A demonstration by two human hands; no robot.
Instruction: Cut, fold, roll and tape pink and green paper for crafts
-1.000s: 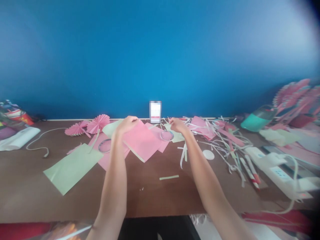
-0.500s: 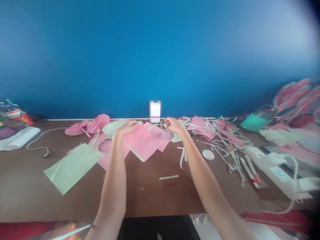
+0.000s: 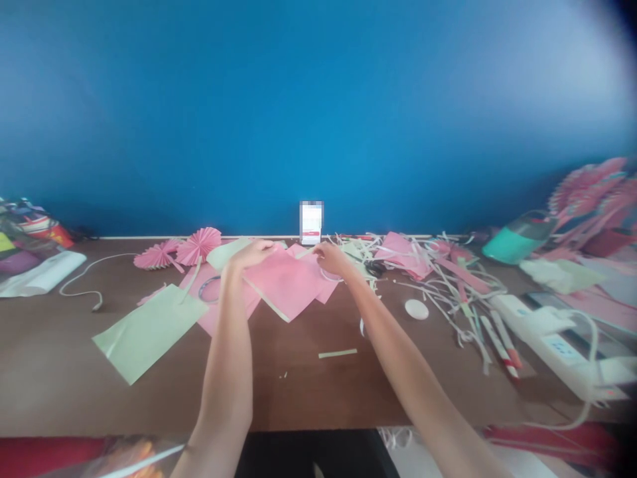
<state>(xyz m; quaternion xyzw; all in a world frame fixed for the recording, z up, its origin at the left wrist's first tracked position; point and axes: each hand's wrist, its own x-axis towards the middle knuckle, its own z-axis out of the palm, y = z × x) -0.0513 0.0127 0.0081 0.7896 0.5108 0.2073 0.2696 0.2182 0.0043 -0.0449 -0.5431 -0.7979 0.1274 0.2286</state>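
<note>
Left hand is resting at the far-left edge of a pink paper sheet, which is lying aslant on the brown counter, a pale band running along its near-left edge. Right hand is bending inward at the far-right side of that sheet, fingers curling, partly covering a clear ring. Grip, both hands: fingertips are showing small and blurred, so I cannot tell whether either is closing on anything. Phone is standing upright beyond, between the hands. Green paper sheet is lying to the left; two pink pleated rosettes are lying beyond it. White disc and tangled paper strips are lying to the right.
</note>
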